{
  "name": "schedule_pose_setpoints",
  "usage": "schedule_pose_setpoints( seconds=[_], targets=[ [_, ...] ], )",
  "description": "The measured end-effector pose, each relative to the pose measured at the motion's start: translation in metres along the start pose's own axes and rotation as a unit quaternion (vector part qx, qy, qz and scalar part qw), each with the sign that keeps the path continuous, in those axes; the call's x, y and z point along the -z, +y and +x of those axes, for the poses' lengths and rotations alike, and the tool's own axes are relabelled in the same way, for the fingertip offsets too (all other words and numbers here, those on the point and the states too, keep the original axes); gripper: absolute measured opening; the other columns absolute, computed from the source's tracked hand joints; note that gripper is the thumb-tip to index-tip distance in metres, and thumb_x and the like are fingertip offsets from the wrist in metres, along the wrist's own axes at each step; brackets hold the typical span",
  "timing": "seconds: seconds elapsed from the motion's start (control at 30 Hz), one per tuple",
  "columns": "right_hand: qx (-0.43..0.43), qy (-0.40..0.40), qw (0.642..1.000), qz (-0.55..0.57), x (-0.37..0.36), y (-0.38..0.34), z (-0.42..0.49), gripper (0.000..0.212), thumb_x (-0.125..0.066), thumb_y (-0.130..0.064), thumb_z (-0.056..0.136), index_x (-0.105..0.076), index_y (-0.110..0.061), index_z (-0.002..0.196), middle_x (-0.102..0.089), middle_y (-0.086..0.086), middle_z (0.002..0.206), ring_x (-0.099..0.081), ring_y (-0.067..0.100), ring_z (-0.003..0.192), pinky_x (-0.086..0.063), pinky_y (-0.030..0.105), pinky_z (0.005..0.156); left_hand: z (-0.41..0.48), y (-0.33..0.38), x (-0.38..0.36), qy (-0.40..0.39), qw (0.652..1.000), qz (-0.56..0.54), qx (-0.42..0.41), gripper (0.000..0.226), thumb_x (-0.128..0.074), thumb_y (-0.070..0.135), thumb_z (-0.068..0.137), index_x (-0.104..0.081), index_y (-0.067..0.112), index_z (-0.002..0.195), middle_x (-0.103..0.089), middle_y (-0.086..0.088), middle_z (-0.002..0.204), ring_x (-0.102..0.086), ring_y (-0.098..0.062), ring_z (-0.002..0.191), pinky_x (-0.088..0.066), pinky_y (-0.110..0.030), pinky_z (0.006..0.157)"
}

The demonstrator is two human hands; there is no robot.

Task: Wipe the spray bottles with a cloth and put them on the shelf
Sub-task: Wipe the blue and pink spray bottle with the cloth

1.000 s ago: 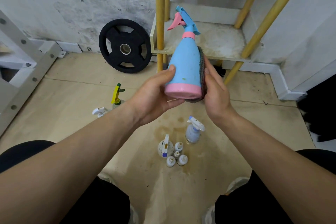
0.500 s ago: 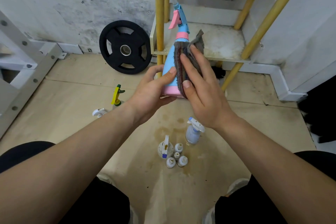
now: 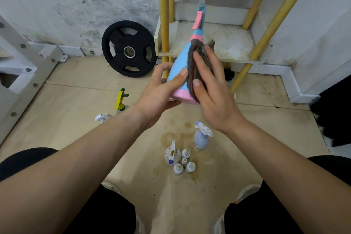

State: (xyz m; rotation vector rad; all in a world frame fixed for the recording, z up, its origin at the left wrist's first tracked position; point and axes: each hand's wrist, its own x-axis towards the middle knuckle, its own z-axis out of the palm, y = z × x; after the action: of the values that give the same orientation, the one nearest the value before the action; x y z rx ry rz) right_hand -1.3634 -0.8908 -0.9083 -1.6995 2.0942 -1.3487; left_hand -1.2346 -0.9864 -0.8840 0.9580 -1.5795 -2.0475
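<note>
Blue spray bottle (image 3: 179, 74), pink-based, held upright in the air before the shelf (image 3: 226, 43): left hand (image 3: 161, 91) curls round its lower body to steady it, right hand (image 3: 210, 89) presses grey cloth (image 3: 197, 61) flat-fingered against its side for wiping; unwiped bottles (image 3: 182, 159) wait on the floor below.

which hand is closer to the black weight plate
Left. The left hand grips the blue spray bottle on the side facing the weight plate; the right hand presses the cloth on the bottle's far side.

Left grip (image 3: 159, 91) curls in a clasp; right grip (image 3: 212, 99) lies flat, straight-fingered.
</note>
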Motion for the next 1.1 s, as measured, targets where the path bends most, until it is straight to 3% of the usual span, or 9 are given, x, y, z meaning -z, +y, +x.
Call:
schedule_pose_setpoints(
  seconds=[0.1,0.2,0.33,0.5,0.6,0.73,0.8,0.93,1.1],
  targets=[
    [-0.056,0.033,0.996,0.066,0.002,0.005,0.0,0.053,-0.034,-0.02,0.105,-0.03,-0.007,0.156,-0.019,0.011,0.166,-0.014,0.01,0.153,-0.011,0.011,0.118,0.002,0.002,0.005,-0.051,0.998,-0.036,0.008,0.044,-0.066,0.031,0.094,-0.052,0.029,0.136,-0.067,0.0,0.117,-0.067,-0.021,0.101,-0.058,-0.044,0.096],
    [-0.071,0.036,0.994,0.069,0.004,0.009,0.003,0.053,-0.033,-0.02,0.104,-0.031,-0.009,0.156,-0.022,0.01,0.165,-0.016,0.012,0.153,-0.012,0.01,0.119,0.002,0.002,0.007,-0.078,0.996,-0.024,-0.017,0.061,-0.073,0.024,0.081,-0.052,0.034,0.138,-0.063,-0.011,0.126,-0.069,-0.018,0.1,-0.058,-0.03,0.081],
    [-0.079,0.048,0.991,0.102,0.003,0.003,0.006,0.052,-0.035,-0.018,0.104,-0.033,-0.006,0.155,-0.021,0.011,0.165,-0.017,0.01,0.152,-0.015,0.012,0.119,0.0,0.0,0.007,-0.056,0.994,0.054,-0.073,0.079,-0.085,0.026,0.072,-0.048,0.039,0.14,-0.057,-0.016,0.132,-0.064,-0.027,0.116,-0.06,-0.035,0.089],
    [0.067,-0.026,0.996,-0.056,0.013,0.004,0.012,0.048,-0.041,-0.013,0.102,-0.047,-0.003,0.148,-0.03,0.015,0.162,-0.023,0.032,0.153,-0.021,0.051,0.124,-0.001,0.001,0.003,-0.045,0.987,0.088,-0.125,0.077,-0.082,-0.004,0.078,-0.048,0.027,0.139,-0.065,-0.003,0.117,-0.066,-0.007,0.105,-0.055,-0.017,0.08],
    [0.13,-0.098,0.977,-0.137,0.012,0.003,0.011,0.047,-0.041,-0.013,0.097,-0.058,-0.008,0.14,-0.042,0.009,0.157,-0.019,0.038,0.153,-0.015,0.049,0.126,-0.005,0.001,0.0,-0.051,0.983,0.108,-0.14,0.079,-0.076,-0.02,0.075,-0.045,0.009,0.142,-0.063,0.002,0.111,-0.068,0.005,0.094,-0.054,-0.013,0.076],
    [0.102,-0.07,0.985,-0.118,0.021,0.008,0.016,0.043,-0.046,-0.015,0.097,-0.063,-0.012,0.136,-0.048,0.008,0.152,-0.031,0.035,0.148,-0.019,0.047,0.125,-0.002,-0.001,-0.001,-0.03,0.988,0.099,-0.117,0.078,-0.081,-0.009,0.076,-0.048,0.012,0.143,-0.066,-0.008,0.121,-0.071,-0.006,0.099,-0.057,-0.02,0.083],
    [0.055,-0.039,0.993,-0.094,0.021,0.014,0.017,0.043,-0.045,-0.015,0.099,-0.061,-0.012,0.138,-0.046,0.008,0.152,-0.036,0.03,0.145,-0.025,0.052,0.121,0.0,-0.001,-0.001,-0.017,0.988,0.105,-0.111,0.076,-0.083,-0.003,0.077,-0.05,0.016,0.142,-0.064,-0.01,0.122,-0.068,0.0,0.093,-0.054,-0.016,0.081],
    [-0.058,-0.002,0.998,-0.032,0.02,0.015,0.017,0.047,-0.04,-0.021,0.101,-0.053,-0.014,0.145,-0.035,0.007,0.159,-0.03,0.019,0.149,-0.025,0.042,0.123,0.001,-0.003,-0.005,-0.003,0.989,0.099,-0.111,0.062,-0.083,-0.001,0.078,-0.054,0.03,0.124,-0.062,0.002,0.108,-0.063,0.009,0.077,-0.049,-0.009,0.071],
    [0.084,-0.074,0.984,-0.135,0.012,0.007,0.011,0.044,-0.041,-0.022,0.103,-0.055,-0.015,0.144,-0.037,0.006,0.161,-0.019,0.034,0.154,-0.018,0.047,0.126,0.001,-0.004,-0.004,0.005,0.989,0.1,-0.112,0.075,-0.082,-0.006,0.076,-0.049,0.018,0.139,-0.062,-0.004,0.118,-0.07,-0.005,0.092,-0.056,-0.018,0.075]
  ],
)
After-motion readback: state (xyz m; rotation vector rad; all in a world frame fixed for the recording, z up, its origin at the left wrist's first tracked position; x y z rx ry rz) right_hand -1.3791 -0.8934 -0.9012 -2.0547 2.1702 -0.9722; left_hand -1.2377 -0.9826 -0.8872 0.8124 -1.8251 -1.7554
